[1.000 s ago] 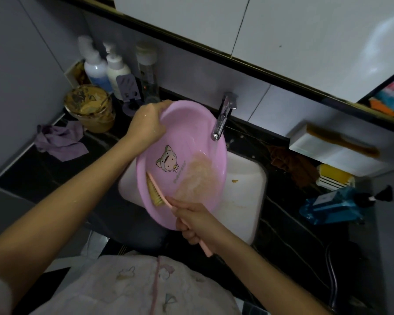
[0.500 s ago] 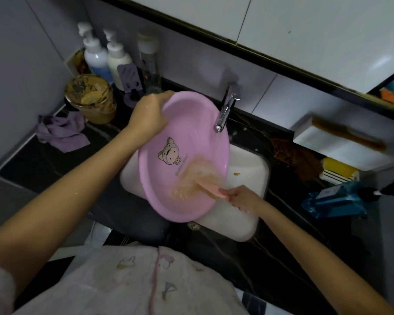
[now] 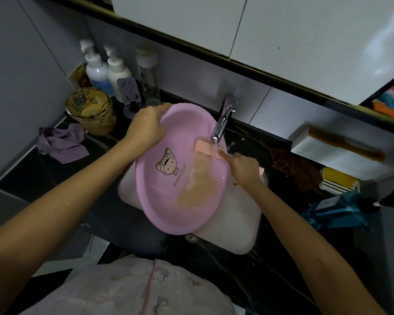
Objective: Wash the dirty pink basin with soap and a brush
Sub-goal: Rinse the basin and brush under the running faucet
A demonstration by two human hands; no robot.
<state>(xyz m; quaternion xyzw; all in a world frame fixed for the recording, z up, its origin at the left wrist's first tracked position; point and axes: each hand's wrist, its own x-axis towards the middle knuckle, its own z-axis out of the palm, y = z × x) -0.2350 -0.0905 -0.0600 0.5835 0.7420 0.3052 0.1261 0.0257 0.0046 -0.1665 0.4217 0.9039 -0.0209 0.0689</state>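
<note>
The pink basin (image 3: 166,201) is tilted over the white sink (image 3: 237,230), with a cartoon print and a brownish smear of dirty water running down its inside. My left hand (image 3: 146,126) grips its upper left rim. My right hand (image 3: 243,167) holds the pink brush (image 3: 206,149) by its handle. The brush head is up at the basin's top right, just under the chrome tap (image 3: 223,120), where water runs onto it.
Two pump bottles (image 3: 105,69) and a clear bottle (image 3: 148,73) stand at the back left beside a dirty jar (image 3: 91,110). A purple cloth (image 3: 62,143) lies on the black counter. To the right are a white box with a comb (image 3: 341,146), a brown rag (image 3: 293,167) and a blue bottle (image 3: 341,212).
My right hand has carried the brush from the basin's lower left edge, across its bottom, up to the tap. The brown smear has spread down the basin. My left hand has kept its grip.
</note>
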